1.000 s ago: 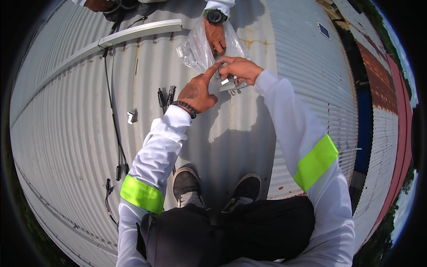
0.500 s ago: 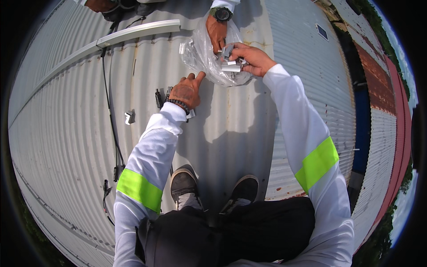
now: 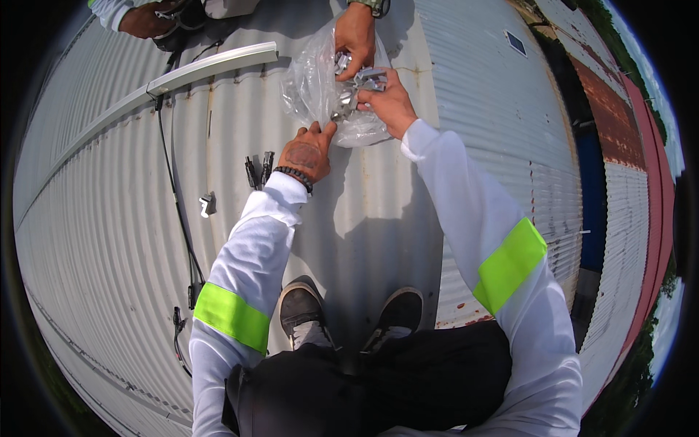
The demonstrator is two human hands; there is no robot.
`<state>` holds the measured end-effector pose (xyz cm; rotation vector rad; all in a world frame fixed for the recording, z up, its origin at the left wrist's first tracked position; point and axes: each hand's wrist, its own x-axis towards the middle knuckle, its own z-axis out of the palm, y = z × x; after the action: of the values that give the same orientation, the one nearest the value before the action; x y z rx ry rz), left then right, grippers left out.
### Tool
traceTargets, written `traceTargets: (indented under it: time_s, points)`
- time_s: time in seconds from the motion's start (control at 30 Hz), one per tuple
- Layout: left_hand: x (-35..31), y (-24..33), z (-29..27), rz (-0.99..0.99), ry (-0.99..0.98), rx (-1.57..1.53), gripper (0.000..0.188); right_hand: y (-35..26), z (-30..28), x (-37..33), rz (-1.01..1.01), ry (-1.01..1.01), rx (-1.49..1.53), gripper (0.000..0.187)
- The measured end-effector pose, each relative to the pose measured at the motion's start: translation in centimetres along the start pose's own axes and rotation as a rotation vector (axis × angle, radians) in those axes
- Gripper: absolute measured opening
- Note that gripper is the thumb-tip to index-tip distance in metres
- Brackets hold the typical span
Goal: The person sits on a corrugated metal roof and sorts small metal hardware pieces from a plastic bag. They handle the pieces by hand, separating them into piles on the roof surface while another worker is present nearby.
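Observation:
A clear plastic bag [image 3: 307,89] of silver metal clamps [image 3: 344,102] lies on the corrugated roof ahead of me. My right hand [image 3: 389,108] is closed around several of these clamps at the bag's right side. My left hand [image 3: 306,151] is at the bag's near edge, its fingers curled against the plastic; the fingertips are partly hidden. From the far side, another person's hand [image 3: 355,36], with a watch at its wrist, reaches into the bag and holds a clamp. A single silver clamp [image 3: 207,205] lies on the roof to the left.
Two black cable connectors [image 3: 259,170] lie beside my left wrist. A long aluminium rail [image 3: 211,65] runs across the far left, with a black cable [image 3: 175,182] leading from it towards me. The person's other hand [image 3: 149,20] is at top left. My shoes [image 3: 302,306] stand on the roof.
My right hand has moved left and closer to the bag's middle, with clamps in its fingers. The other person's hand has lifted slightly, now with a clamp showing in it.

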<state>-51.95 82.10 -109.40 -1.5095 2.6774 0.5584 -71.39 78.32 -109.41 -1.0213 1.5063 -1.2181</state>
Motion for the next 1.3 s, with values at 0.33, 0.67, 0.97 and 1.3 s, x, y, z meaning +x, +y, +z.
traceTargets:
  time_s: [0.33, 0.67, 0.97, 1.3]
  points:
    - [-2.0, 0.1, 0.1, 0.040, 0.219, -0.254, 0.049, 1.6, -0.8, -2.7, -0.267, -0.389, -0.466, 0.068]
    - [-4.2, -2.8, 1.4, -0.130, 0.093, -0.180, 0.060, -3.8, -1.1, -4.7, -0.103, -0.767, -1.700, 0.058]
    - [-4.2, -3.0, 1.3, -0.030, 0.086, -0.429, 0.059, -7.3, -2.5, -5.1, 0.180, -0.989, -1.706, 0.048]
    - [-7.4, 2.5, -0.3, -0.099, 0.002, -1.140, 0.068, 0.6, -2.6, -0.2, 0.000, -0.282, -0.641, 0.033]
